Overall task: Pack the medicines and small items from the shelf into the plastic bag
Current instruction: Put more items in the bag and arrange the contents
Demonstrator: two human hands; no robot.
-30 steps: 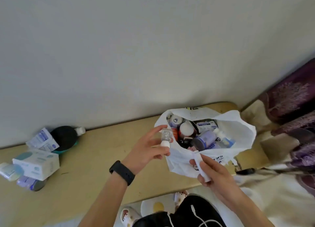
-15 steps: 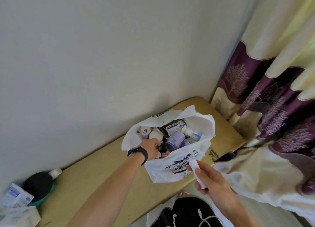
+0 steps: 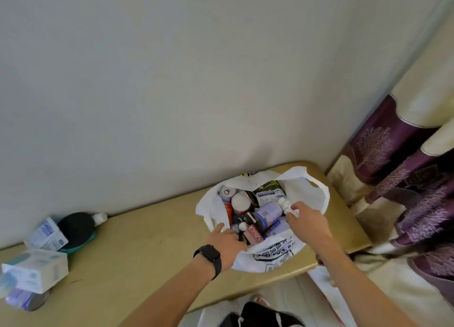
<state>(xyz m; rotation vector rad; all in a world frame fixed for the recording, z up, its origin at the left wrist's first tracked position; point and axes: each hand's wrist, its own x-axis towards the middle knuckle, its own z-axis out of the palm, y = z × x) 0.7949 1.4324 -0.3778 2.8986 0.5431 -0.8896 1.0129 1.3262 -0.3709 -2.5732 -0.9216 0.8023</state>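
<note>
Along the pale wall ran a long yellowish wooden shelf, with a purple and cream patterned curtain hanging beyond the right hand. On the shelf's right end sat the white printed plastic bag, its mouth wide and both hands reaching into it. The left hand, with a black band on its wrist, lay at the bag's near left rim, index finger stretched along the plastic and the other fingers curled down among the contents; whether they pinched anything could not be told. The right hand reached in from the right, its fingers closed around a small white-capped bottle at the fingertips. Between the two hands lay a lavender cylindrical container on its side, and beyond it a red jar with a white round lid and a white labelled medicine box. Just beside the left fingertips stood a small pink patterned item. Well apart from the left hand, at the shelf's far left, rested a white tissue-like carton, a small white and blue medicine box, and a black rounded bottle with a white cap.
</note>
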